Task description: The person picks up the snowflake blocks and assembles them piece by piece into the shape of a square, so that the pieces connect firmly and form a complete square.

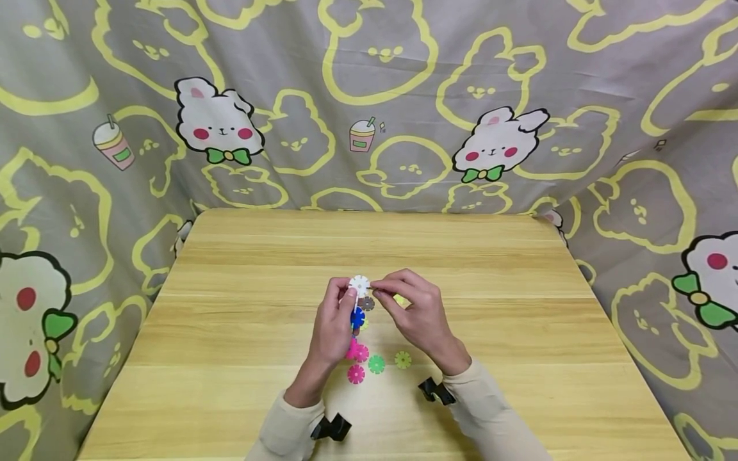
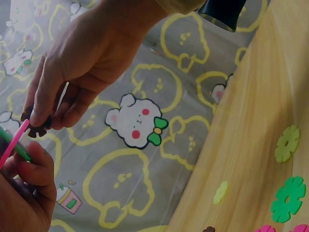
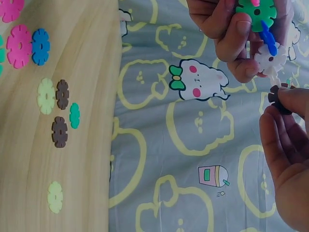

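Observation:
My left hand grips a joined string of plastic snowflake discs; the right wrist view shows a green disc, a blue disc and a white disc among them. A pink disc also belongs to that cluster in the left wrist view. Between thumb and fingers, my right hand pinches a dark brown disc. Its edge is right at a whitish piece below the white disc. Both hands are raised over the table, close together. Parts of the cluster are hidden behind the left fingers.
Loose discs lie on the wooden table below the hands: a pink disc, a green disc, a yellow-green disc, a brown disc and several others. A patterned curtain surrounds the table's back and sides.

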Available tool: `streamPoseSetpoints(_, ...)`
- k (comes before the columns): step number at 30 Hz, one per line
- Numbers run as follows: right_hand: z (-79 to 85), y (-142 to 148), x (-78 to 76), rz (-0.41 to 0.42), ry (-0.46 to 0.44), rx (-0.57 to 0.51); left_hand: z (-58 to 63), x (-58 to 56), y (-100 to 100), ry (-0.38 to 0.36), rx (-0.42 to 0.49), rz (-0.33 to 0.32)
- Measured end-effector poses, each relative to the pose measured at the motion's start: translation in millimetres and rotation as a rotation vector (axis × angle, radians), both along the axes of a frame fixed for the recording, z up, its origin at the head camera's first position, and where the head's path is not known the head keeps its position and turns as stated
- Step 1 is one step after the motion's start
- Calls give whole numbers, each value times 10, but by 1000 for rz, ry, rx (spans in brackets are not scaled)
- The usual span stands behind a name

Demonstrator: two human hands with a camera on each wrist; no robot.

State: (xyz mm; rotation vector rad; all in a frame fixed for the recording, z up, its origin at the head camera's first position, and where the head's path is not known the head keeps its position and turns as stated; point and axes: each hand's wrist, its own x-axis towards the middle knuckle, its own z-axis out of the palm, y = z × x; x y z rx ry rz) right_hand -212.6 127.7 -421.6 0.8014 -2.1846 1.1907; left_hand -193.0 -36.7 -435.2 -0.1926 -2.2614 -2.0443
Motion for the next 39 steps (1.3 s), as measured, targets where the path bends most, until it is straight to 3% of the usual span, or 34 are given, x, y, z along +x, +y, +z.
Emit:
streamPoseSetpoints(9, 5, 2, 5, 5, 27, 41, 10, 4, -11, -27, -1, -27)
streamPoseSetpoints(22, -46, 22, -8, 23, 192, 30, -31, 17, 49, 7, 3, -51)
streamPoseSetpoints(29, -39, 19, -16, 26, 173, 48, -38, 15, 45, -21, 46, -46)
streamPoseSetpoints(39, -94, 129, -74, 11, 63, 85, -5, -4, -19, -39, 53, -6)
